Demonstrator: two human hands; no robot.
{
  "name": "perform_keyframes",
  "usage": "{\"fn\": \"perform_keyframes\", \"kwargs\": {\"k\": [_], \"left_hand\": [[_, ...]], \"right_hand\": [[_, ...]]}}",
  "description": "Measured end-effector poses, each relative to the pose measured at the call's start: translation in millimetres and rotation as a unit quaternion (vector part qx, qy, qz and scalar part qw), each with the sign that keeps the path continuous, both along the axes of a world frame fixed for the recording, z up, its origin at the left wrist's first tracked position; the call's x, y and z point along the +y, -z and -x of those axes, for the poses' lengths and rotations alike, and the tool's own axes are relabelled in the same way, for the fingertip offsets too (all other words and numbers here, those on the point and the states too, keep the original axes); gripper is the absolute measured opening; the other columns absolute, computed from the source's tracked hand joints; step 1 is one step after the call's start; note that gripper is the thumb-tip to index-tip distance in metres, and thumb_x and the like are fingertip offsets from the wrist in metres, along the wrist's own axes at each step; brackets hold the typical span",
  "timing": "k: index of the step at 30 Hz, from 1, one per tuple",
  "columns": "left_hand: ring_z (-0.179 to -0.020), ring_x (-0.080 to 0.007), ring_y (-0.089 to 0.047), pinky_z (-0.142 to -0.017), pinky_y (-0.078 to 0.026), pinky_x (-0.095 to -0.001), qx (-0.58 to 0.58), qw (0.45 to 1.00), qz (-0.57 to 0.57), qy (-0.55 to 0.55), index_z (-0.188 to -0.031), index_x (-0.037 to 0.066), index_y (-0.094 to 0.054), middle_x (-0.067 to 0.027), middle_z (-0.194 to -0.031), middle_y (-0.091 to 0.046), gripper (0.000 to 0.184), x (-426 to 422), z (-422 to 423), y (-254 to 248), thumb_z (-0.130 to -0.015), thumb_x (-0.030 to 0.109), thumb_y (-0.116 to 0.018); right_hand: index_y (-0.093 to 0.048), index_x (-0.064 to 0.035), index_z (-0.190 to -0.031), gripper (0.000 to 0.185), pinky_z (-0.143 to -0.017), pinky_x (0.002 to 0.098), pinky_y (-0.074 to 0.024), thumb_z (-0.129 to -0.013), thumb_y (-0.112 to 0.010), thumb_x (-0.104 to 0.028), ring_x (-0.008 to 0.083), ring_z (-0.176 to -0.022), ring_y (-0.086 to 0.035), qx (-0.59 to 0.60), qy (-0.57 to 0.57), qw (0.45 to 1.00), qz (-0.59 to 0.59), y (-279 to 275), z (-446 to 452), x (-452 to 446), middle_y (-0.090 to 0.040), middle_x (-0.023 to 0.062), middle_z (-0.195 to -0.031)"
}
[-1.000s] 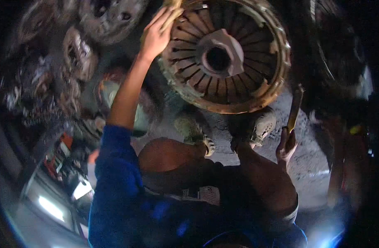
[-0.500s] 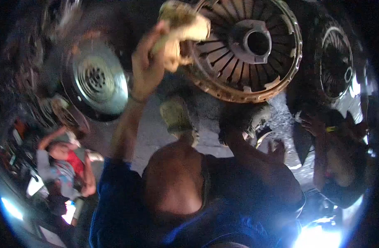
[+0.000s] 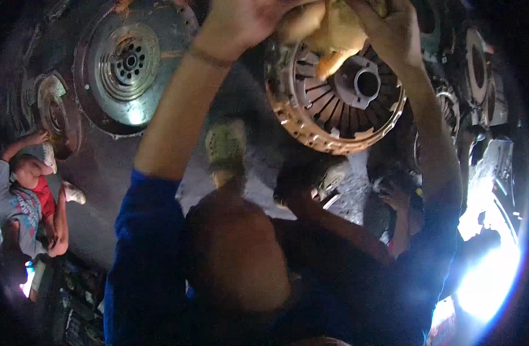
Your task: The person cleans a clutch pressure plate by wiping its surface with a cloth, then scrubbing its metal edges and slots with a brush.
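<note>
Bunching between two raised hands at the far side, a yellow cloth (image 3: 339,34) droops nearward, its longer side running down to a narrow tip slightly left. It overlaps a slotted metal wheel (image 3: 334,141); whether they touch, I cannot tell. The right hand (image 3: 394,26) pinches the cloth from the right and looks nearer; the left hand (image 3: 244,23) comes from the left, its fingers cut off, so its grip is unclear. Farther left sits a round metal plate (image 3: 117,83). Dark grey floor (image 3: 106,190) spreads nearward, with another person (image 3: 31,202) at left and a bright light (image 3: 489,282) at near right.
</note>
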State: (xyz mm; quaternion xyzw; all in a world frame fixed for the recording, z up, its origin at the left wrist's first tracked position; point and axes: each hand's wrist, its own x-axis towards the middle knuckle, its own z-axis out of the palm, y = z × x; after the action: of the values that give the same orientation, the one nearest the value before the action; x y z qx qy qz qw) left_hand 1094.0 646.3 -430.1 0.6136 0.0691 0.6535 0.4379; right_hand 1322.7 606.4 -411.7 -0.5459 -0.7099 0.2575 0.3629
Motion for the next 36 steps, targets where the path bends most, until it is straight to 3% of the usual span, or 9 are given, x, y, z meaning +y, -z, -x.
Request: {"fn": "perform_keyframes", "kwargs": {"k": [4,8,10,12,17,24,28,32,36], "left_hand": [[-0.129,-0.0265,-0.059,-0.106,-0.049,-0.0446,0.108,0.951,0.289,0.008,-0.135,0.002,-0.059,-0.0136,-0.134,-0.064,0.038,-84.4,71.7,45.4,-0.105,0.025,-0.054],[-0.113,-0.0193,-0.065,-0.095,-0.055,-0.0372,0.157,0.772,0.616,0.006,-0.124,0.002,-0.063,-0.0087,-0.122,-0.067,0.031,-156.7,92.3,76.5,-0.105,0.026,-0.055],[-0.102,-0.0150,-0.066,-0.087,-0.056,-0.0309,0.257,0.763,0.592,0.025,-0.116,0.004,-0.065,-0.0080,-0.116,-0.069,0.024,-194.0,88.4,90.4,-0.104,0.023,-0.058],[-0.093,-0.0109,-0.066,-0.080,-0.054,-0.0257,0.389,0.747,0.538,0.049,-0.112,0.005,-0.067,-0.0052,-0.107,-0.070,0.018,-224.3,85.3,101.3,-0.103,0.020,-0.062],[-0.084,-0.0090,-0.066,-0.075,-0.053,-0.0260,0.431,0.703,0.550,0.132,-0.114,0.006,-0.066,-0.0038,-0.097,-0.069,0.019,-235.3,87.4,97.4,-0.103,0.021,-0.063],[-0.082,-0.0149,-0.071,-0.071,-0.056,-0.0299,0.462,0.721,0.507,0.097,-0.118,0.004,-0.065,-0.0097,-0.099,-0.071,0.024,-236.0,106.5,131.8,-0.103,0.022,-0.062],[-0.086,-0.0166,-0.072,-0.073,-0.056,-0.0296,0.484,0.688,0.529,0.115,-0.119,0.004,-0.065,-0.0103,-0.104,-0.072,0.024,-228.0,104.1,122.2,-0.104,0.022,-0.061],[-0.089,-0.0157,-0.072,-0.073,-0.055,-0.0282,0.463,0.707,0.529,0.082,-0.119,0.005,-0.065,-0.0083,-0.105,-0.073,0.025,-221.3,112.0,119.2,-0.105,0.025,-0.059],[-0.074,-0.0120,-0.068,-0.066,-0.049,-0.0256,0.467,0.678,0.565,0.056,-0.118,0.005,-0.067,-0.0105,-0.098,-0.073,0.028,-227.5,136.1,128.3,-0.104,0.028,-0.060]], "right_hand": [[-0.063,-0.0074,-0.133,0.050,-0.099,0.0388,-0.0532,-0.084,-0.071,-0.012,0.0294,-0.113,-0.066,-0.145,-0.013,0.980,0.139,-7.9,6.2,50.1,-0.067,0.0093,-0.127],[-0.070,-0.0083,-0.116,0.034,-0.102,0.0410,-0.0486,-0.086,-0.074,-0.023,0.0245,-0.105,-0.065,-0.462,-0.293,0.837,0.018,59.1,-11.3,99.0,-0.069,0.0103,-0.114],[-0.072,-0.0079,-0.112,0.032,-0.105,0.0448,-0.0454,-0.087,-0.076,-0.028,0.0236,-0.105,-0.065,-0.226,-0.201,0.886,0.352,90.4,17.3,90.3,-0.069,0.0103,-0.113],[-0.069,-0.0037,-0.122,0.042,-0.089,0.0469,-0.0594,-0.081,-0.070,-0.011,0.0318,-0.104,-0.071,-0.467,-0.190,0.836,0.218,125.5,59.1,37.6,-0.071,0.0187,-0.110],[-0.077,-0.0019,-0.104,0.026,-0.083,0.0457,-0.0608,-0.083,-0.073,-0.017,0.0283,-0.093,-0.073,-0.362,-0.375,0.844,0.122,135.9,106.1,-31.3,-0.072,0.0184,-0.099],[-0.077,-0.0067,-0.106,0.022,-0.074,0.0408,-0.0611,-0.086,-0.073,-0.016,0.0270,-0.081,-0.073,-0.415,-0.255,0.844,0.223,120.5,45.9,79.4,-0.074,0.0153,-0.102],[-0.078,-0.0083,-0.099,0.026,-0.088,0.0443,-0.0572,-0.078,-0.078,-0.023,0.0274,-0.097,-0.071,-0.417,-0.297,0.773,0.376,98.9,94.2,30.3,-0.073,0.0138,-0.102],[-0.078,-0.0108,-0.100,0.025,-0.096,0.0518,-0.0533,-0.076,-0.077,-0.018,0.0300,-0.110,-0.067,-0.422,-0.332,0.842,0.054,115.6,96.8,-44.1,-0.070,0.0123,-0.110],[-0.072,-0.0105,-0.117,0.034,-0.103,0.0519,-0.0483,-0.084,-0.075,-0.021,0.0271,-0.110,-0.065,-0.477,-0.375,0.766,0.213,131.8,74.9,10.4,-0.069,0.0107,-0.113]]}}
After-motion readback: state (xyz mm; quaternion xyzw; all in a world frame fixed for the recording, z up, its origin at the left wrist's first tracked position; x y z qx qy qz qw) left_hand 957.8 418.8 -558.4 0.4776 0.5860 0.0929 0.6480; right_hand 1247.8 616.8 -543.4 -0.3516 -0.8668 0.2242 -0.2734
